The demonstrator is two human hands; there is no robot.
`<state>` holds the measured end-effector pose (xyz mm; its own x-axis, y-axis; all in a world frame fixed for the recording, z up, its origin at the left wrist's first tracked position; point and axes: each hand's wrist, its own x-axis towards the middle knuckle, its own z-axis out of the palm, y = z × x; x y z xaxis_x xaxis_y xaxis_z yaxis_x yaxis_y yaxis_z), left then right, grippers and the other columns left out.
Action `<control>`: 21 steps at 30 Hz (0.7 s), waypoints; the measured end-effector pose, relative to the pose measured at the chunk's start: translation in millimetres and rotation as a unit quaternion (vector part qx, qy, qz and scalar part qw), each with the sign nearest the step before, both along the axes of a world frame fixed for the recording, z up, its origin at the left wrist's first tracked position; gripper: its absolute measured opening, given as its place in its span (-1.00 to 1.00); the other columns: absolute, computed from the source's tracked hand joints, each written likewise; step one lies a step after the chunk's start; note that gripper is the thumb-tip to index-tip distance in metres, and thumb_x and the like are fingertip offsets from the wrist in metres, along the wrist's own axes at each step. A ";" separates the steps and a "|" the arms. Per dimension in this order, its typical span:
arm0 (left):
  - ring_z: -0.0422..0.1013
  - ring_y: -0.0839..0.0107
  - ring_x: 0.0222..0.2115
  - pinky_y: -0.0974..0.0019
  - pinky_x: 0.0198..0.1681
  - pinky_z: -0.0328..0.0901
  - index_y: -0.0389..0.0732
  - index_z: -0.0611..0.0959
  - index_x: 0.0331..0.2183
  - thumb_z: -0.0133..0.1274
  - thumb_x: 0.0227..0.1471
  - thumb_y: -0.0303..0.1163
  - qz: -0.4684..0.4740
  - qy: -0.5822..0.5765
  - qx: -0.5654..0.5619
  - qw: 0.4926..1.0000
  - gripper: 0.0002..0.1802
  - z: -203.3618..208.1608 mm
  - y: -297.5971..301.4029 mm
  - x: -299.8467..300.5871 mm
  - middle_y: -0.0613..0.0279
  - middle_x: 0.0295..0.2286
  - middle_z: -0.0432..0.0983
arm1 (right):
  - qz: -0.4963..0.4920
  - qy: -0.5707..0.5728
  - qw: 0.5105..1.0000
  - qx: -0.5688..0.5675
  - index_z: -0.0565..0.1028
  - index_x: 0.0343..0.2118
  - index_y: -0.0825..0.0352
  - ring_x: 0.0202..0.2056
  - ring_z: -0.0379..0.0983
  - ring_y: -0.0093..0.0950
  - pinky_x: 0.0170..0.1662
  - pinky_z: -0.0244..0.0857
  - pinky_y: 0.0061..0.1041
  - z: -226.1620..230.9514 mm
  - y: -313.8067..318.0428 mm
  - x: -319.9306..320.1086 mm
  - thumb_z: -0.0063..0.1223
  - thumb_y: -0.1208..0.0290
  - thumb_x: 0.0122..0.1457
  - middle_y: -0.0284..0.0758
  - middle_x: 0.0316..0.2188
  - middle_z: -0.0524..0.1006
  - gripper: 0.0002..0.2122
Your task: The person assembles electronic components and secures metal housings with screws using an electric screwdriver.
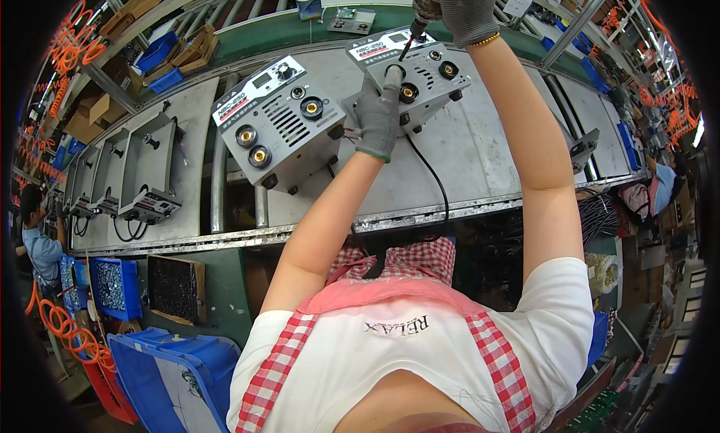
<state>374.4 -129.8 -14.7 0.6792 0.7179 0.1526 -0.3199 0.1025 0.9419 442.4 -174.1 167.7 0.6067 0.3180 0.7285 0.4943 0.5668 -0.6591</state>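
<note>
On the line's plate stands a grey welding machine [423,103], its front panel facing up, with black round sockets, a vent and a knob. My left hand [377,119], in a grey glove, has its fingers closed at a black round socket [395,70] on this panel. Above the panel my gloved right hand [468,11] grips a power screwdriver [426,10]. Its long dark bit points down at the panel beside my left fingertips; whether the tip touches a screw is too small to tell. A second grey welding machine [279,125] stands to the left, untouched.
Rollers [218,178] separate this plate from several open grey housings [146,159] on the left. A black cable [439,179] hangs over the near edge. Blue bins of small parts [116,287] stand lower left. A co-worker [41,242] is at far left; another person [660,189] is at right.
</note>
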 end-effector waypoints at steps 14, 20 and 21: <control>0.15 0.68 -0.63 0.53 -0.59 0.08 -0.27 0.42 -0.13 0.02 0.02 -0.04 -0.386 -0.139 -0.370 0.834 -0.48 -10.2 -114.0 -177.4 0.44 -0.59 0.27 | -0.143 -0.432 0.888 -0.072 0.34 -0.37 0.30 -0.41 0.37 -0.26 -0.33 0.29 -0.27 -161.4 -151.3 -112.9 0.17 0.20 -0.02 -0.17 -0.36 0.41 -0.68; 0.27 0.61 -0.61 0.48 -0.51 0.21 -0.24 0.53 -0.34 0.04 0.03 -0.23 -0.128 0.078 -0.149 0.977 -0.74 -87.0 -101.3 -198.4 0.41 -0.56 0.41 | -0.035 0.285 0.750 -0.597 0.52 -0.23 0.29 -0.18 0.42 -0.31 -0.12 0.26 -0.37 -309.7 -219.3 -206.4 0.27 0.36 -0.12 -0.22 -0.25 0.49 -0.67; 0.27 0.61 -0.61 0.48 -0.51 0.21 -0.24 0.53 -0.34 0.04 0.03 -0.23 -0.114 0.080 -0.148 0.979 -0.74 -98.9 -98.6 -200.5 0.41 -0.56 0.41 | -0.022 0.280 0.751 -0.598 0.52 -0.23 0.29 -0.18 0.42 -0.31 -0.12 0.26 -0.37 -299.1 -224.4 -215.6 0.27 0.36 -0.12 -0.22 -0.25 0.49 -0.67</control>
